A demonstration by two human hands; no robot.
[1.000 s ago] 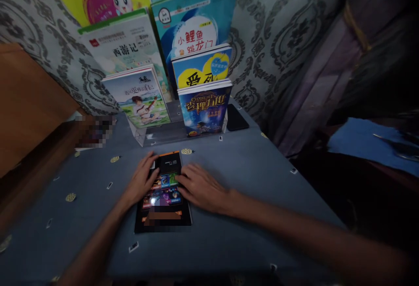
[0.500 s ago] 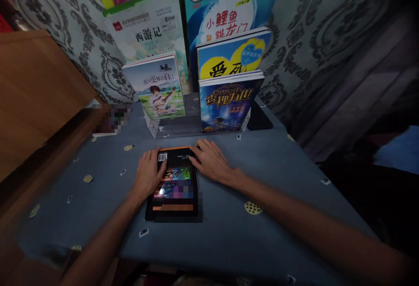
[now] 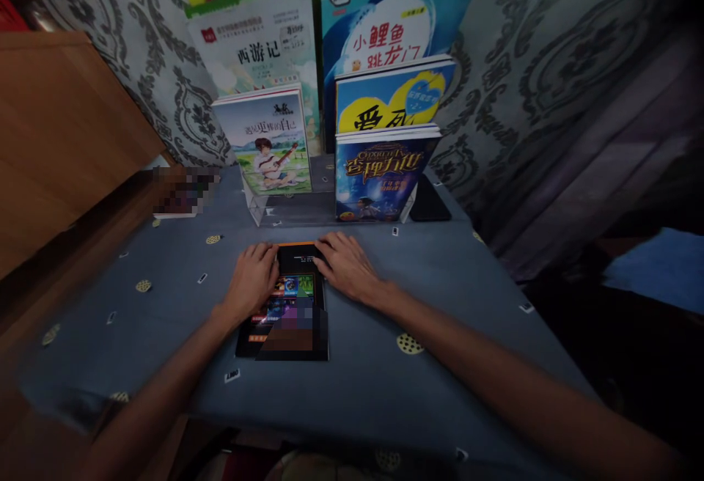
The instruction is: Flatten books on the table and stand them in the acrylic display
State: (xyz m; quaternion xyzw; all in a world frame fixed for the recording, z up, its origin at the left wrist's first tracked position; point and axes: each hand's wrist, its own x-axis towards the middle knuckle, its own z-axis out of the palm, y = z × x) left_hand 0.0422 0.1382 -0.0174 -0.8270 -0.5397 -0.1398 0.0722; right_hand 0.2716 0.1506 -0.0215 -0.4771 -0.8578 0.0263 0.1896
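A dark book lies flat on the cloth-covered table, its colourful picture panels facing up and part of its lower half pixelated. My left hand is closed at its far left corner, fingers together and bent over the cover. At the far right corner is my right hand, its thumb on the cover and its fingers curved at the edge. An orange strip runs along the far edge between the hands. The undersides of my fingers are hidden.
Beyond my hands, a clear stand holds several upright books, among them a blue one and one with a guitar player. A black flat object lies at right. A pixelated book lies at left beside a wooden cabinet.
My left hand has shifted right over the book's corner, covering the barcode, and its thumb has drawn in. My right hand stays at the far right corner. The camera view has shifted slightly.
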